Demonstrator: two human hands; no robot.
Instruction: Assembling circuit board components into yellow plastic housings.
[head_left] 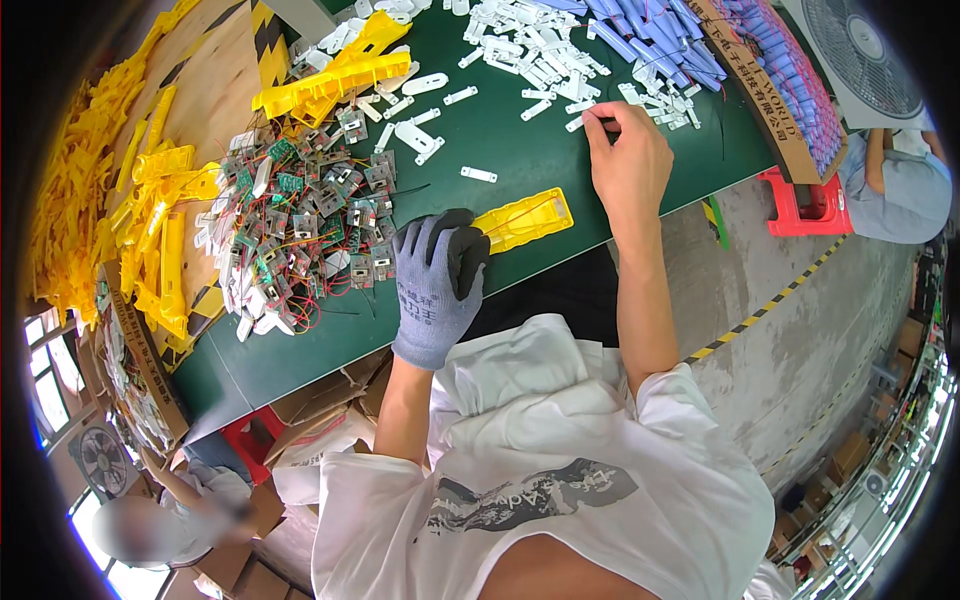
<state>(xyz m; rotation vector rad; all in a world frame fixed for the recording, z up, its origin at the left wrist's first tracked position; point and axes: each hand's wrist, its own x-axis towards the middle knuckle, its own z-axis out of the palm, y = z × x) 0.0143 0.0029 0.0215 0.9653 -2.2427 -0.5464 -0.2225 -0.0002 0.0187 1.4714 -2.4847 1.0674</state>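
My left hand (440,285), in a grey knit glove with dark fingertips, is closed on the left end of a yellow plastic housing (545,218). The housing is a long shallow shell lying near the table's front edge, its hollow side up, with a thin wire in it. My bare right hand (632,165) is over the near edge of a heap of white plastic strips (530,50). Its thumb and index finger pinch at the end of one small white strip (574,124). A lone white strip (478,174) lies beyond the housing.
Circuit boards with wires (310,210) are heaped left on the green table (430,165). Yellow housings (165,230) pile up farther left. Blue-wrapped battery cells (640,35) lie at the back, beside a full cardboard box (750,85). A red stool (810,205) and other people are nearby.
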